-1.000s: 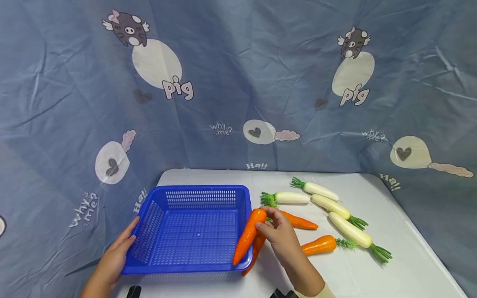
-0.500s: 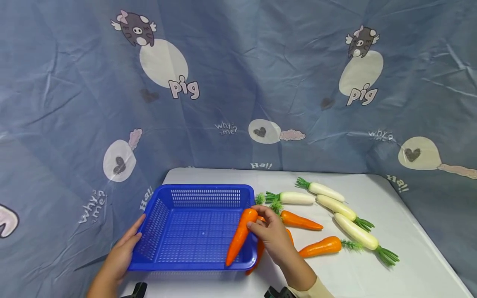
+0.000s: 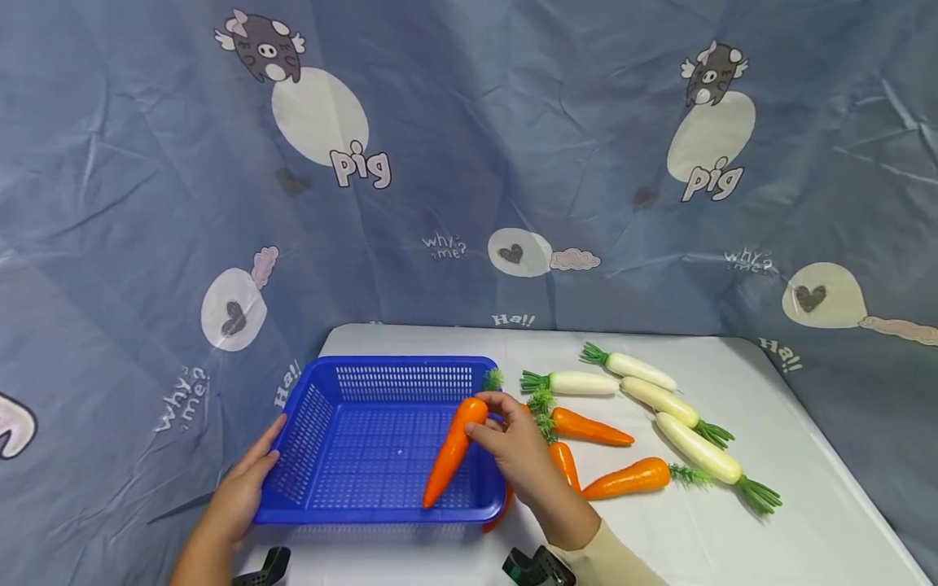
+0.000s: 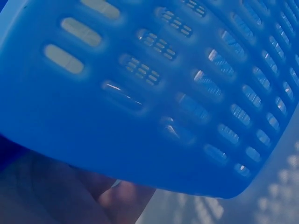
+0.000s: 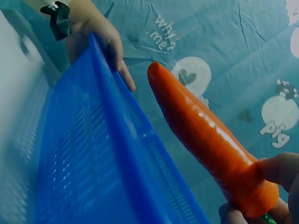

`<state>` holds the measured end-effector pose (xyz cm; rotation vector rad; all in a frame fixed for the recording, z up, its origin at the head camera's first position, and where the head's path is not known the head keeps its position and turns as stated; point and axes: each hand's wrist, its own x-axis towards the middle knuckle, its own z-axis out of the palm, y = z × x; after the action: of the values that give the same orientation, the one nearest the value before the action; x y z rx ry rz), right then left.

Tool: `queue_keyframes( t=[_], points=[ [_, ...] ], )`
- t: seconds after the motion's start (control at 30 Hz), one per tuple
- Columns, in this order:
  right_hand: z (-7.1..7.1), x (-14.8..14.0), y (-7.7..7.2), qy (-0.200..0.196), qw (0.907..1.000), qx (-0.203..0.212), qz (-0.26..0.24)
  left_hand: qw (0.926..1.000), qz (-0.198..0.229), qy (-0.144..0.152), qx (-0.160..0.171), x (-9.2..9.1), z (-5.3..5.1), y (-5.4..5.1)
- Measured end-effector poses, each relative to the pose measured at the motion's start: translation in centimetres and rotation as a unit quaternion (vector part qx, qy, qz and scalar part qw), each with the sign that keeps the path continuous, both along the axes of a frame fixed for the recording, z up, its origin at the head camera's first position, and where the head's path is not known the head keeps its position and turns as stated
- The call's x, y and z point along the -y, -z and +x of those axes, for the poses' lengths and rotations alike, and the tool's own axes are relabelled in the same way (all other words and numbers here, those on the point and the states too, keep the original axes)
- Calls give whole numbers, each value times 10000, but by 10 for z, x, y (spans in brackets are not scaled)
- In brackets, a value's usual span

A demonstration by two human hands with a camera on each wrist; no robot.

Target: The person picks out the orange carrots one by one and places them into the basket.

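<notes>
In the head view my right hand (image 3: 516, 443) pinches an orange carrot (image 3: 450, 460) by its thick end, its tip pointing down toward the near side, above the right part of a blue basket (image 3: 388, 516). My left hand (image 3: 238, 492) grips the basket's left rim. The left wrist view shows the basket's holed wall (image 4: 93, 130) close up, with fingers (image 4: 121, 198) below its edge. From the right wrist, the carrot (image 5: 201, 126) appears between thumb and fingers, beside the basket (image 5: 84, 154); my left hand (image 5: 100, 35) is at the far rim.
Several carrots (image 3: 630, 478) lie right of the basket, one partly hidden by its right side. Several white radishes (image 3: 696, 448) with green tops lie farther right and at the back of the white table (image 3: 791, 456). A patterned blue cloth (image 3: 440, 163) hangs behind.
My right hand has carried the carrot left, from the basket's right rim to over its inside. The left hand stays at the left rim. The head view has shifted slightly.
</notes>
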<state>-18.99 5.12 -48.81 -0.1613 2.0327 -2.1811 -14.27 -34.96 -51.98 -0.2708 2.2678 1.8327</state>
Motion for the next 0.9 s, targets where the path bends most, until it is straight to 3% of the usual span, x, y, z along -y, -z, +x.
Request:
queue_keyframes(
  t=[0.2,0.5,0.9],
  points=[
    [-6,9,-8,-161,9994,111,289,9998,150,-69,-68,-2,2,1],
    [-14,25,-20,-436,9988,-25,210,9999,33,-132,100,-2,-1,-1],
    [-26,41,-24,-440,9967,-206,648,9997,-19,-169,174,-2,0,-2]
  ],
)
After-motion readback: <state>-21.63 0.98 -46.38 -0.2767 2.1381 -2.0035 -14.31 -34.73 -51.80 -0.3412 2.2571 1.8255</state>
